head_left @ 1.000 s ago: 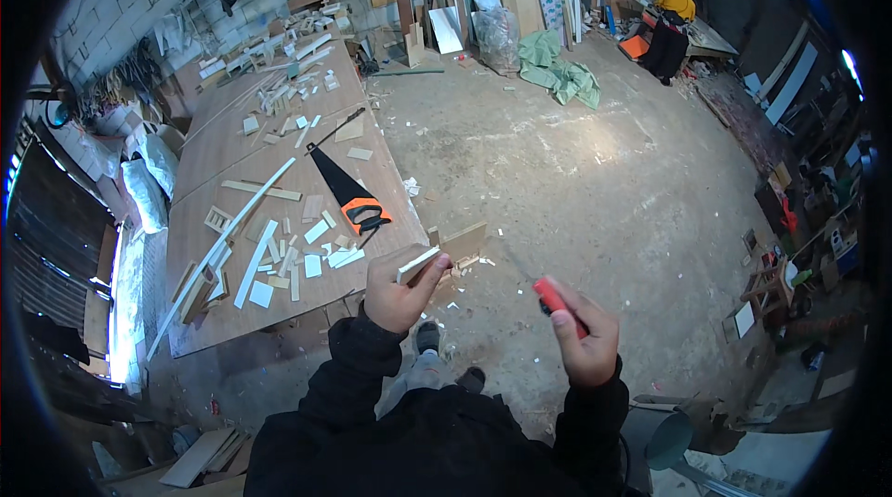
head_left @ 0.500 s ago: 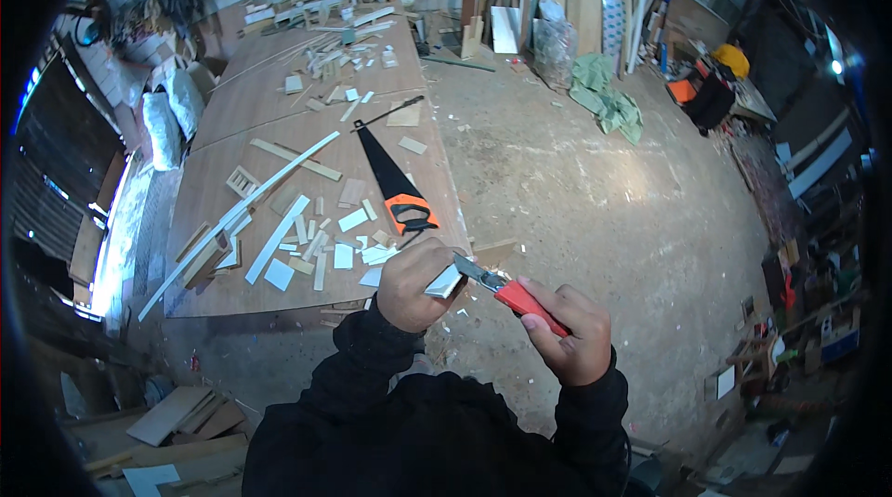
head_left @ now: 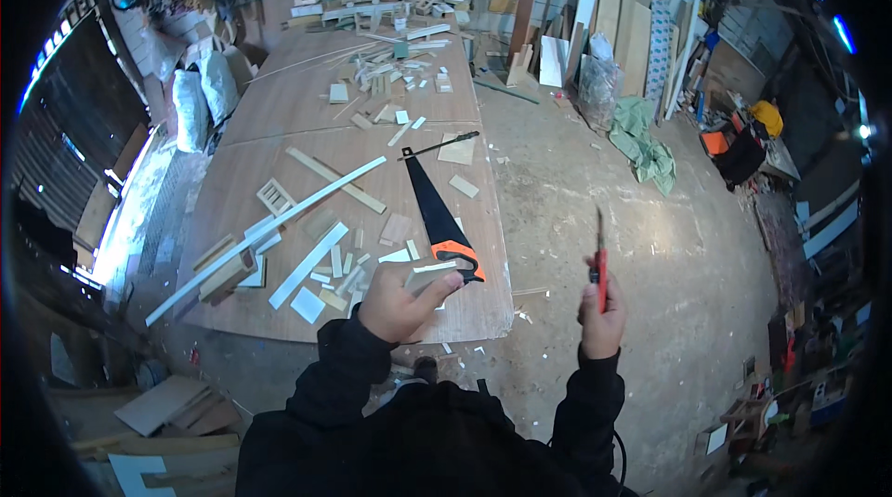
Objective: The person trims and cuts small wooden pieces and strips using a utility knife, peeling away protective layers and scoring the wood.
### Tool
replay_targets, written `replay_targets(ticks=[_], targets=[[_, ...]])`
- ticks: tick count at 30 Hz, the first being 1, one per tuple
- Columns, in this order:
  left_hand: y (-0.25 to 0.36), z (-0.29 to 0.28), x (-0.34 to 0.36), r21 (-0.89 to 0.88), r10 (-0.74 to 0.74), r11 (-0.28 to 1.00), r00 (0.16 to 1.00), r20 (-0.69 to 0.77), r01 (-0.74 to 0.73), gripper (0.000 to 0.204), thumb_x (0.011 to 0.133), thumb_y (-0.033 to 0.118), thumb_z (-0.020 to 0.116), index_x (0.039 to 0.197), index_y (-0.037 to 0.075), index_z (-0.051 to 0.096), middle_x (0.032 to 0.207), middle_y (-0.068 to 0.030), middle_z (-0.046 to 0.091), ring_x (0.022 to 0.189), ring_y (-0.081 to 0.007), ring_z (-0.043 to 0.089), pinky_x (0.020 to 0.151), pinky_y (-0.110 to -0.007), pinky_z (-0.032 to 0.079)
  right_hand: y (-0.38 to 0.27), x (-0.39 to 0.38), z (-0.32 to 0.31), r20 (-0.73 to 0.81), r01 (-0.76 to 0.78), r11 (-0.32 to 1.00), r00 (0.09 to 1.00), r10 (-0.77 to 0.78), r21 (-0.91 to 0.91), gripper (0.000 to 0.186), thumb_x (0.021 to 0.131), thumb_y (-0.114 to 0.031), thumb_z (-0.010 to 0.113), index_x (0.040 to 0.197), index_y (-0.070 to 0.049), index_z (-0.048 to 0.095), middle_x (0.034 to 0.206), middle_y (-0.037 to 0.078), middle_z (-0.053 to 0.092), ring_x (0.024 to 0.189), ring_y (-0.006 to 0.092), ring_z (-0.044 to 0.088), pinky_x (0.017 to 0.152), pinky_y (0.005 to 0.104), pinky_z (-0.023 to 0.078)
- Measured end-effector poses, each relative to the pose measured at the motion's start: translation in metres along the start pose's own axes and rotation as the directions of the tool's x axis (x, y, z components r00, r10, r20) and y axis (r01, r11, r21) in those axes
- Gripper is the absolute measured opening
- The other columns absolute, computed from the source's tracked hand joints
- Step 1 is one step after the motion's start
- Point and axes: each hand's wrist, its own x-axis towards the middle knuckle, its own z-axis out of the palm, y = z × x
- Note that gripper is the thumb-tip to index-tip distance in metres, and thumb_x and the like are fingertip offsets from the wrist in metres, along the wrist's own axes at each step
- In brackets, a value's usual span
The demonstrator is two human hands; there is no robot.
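My left hand (head_left: 398,304), over the near edge of the table, pinches a small flat piece of wood (head_left: 434,268) with a pale face between thumb and fingers. Off to the right, above the floor, my right hand (head_left: 604,322) is wrapped round a red utility knife (head_left: 602,281). Its blade points up and stands well apart from the wood. Just beyond my left hand lies a handsaw (head_left: 431,204) with a black blade and an orange and black handle. Small wooden offcuts (head_left: 308,304) are scattered left of that hand.
The low plywood table (head_left: 232,155) carries a long white strip (head_left: 307,215), slats and several block piles. A filled clear bag (head_left: 599,93) and green cloth (head_left: 641,144) lie on the floor at the far right. Boards (head_left: 167,404) are stacked at the lower left.
The knife blade has left the wood piece, and my right hand has moved right, turning the blade upward. My left hand still holds the piece, now tilted differently. The view has shifted.
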Motion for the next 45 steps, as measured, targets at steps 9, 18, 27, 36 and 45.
replay_targets(ticks=[9, 18, 27, 36, 45], targets=[[-0.028, -0.012, 0.022, -0.466, -0.447, 0.663, 0.809, 0.38, 0.586, 0.025, 0.099, 0.026, 0.06, 0.097, 0.002, 0.055, 0.071, -0.0053, 0.06, 0.057, -0.0135, 0.061, 0.052, -0.028, 0.05, -0.055, 0.015, 0.092, 0.362, 0.049, 0.995, 0.929, -0.078, 0.087, 0.021, 0.082, -0.005, 0.075, 0.102, 0.001, 0.069, 0.092, 0.008, 0.07, 0.085, 0.0135, 0.064, 0.079, 0.0286, 0.05], [-0.065, 0.013, 0.019, -0.391, -0.417, 0.694, 0.78, 0.467, 0.605, 0.03, 0.101, 0.032, 0.054, 0.097, 0.002, 0.051, 0.068, -0.0057, 0.06, 0.051, -0.0154, 0.063, 0.043, -0.029, 0.05, -0.008, 0.062, 0.105, 0.643, 0.168, 0.985, 0.752, -0.148, 0.03, 0.019, 0.074, -0.004, 0.07, 0.092, 0.003, 0.069, 0.073, 0.011, 0.063, 0.067, 0.0182, 0.061, 0.066, 0.0283, 0.047], [-0.07, 0.06, 0.02, -0.468, -0.726, 0.411, 0.592, 0.35, 0.782, 0.037, 0.101, 0.039, 0.053, 0.111, 0.004, 0.05, 0.069, -0.0048, 0.055, 0.053, -0.0133, 0.058, 0.049, -0.029, 0.05, 0.056, 0.114, 0.116, 0.8, 0.225, 0.953, 0.523, -0.293, 0.202, 0.019, 0.082, 0.005, 0.062, 0.1, 0.003, 0.064, 0.083, 0.004, 0.065, 0.078, 0.0099, 0.059, 0.075, 0.025, 0.048], [-0.074, 0.119, -0.015, -0.393, -0.776, 0.615, 0.614, -0.147, 0.683, 0.031, 0.102, 0.031, 0.051, 0.114, 0.002, 0.053, 0.062, -0.0041, 0.059, 0.047, -0.0142, 0.062, 0.041, -0.028, 0.052, 0.11, 0.119, 0.136, 0.939, -0.02, 0.955, 0.19, -0.288, 0.297, 0.022, 0.083, -0.003, 0.066, 0.105, -0.001, 0.063, 0.084, 0.007, 0.065, 0.076, 0.0148, 0.061, 0.072, 0.0288, 0.049], [-0.057, 0.136, -0.076, -0.453, -0.834, 0.451, 0.181, -0.522, 0.769, 0.032, 0.097, 0.033, 0.061, 0.108, 0.004, 0.058, 0.068, -0.0024, 0.058, 0.052, -0.0092, 0.056, 0.046, -0.025, 0.046, 0.182, 0.132, 0.158, 0.989, 0.114, 0.992, 0.139, 0.047, -0.063, 0.023, 0.083, -0.026, 0.067, 0.089, -0.004, 0.065, 0.069, 0.012, 0.057, 0.063, 0.0216, 0.056, 0.062, 0.0343, 0.045]])
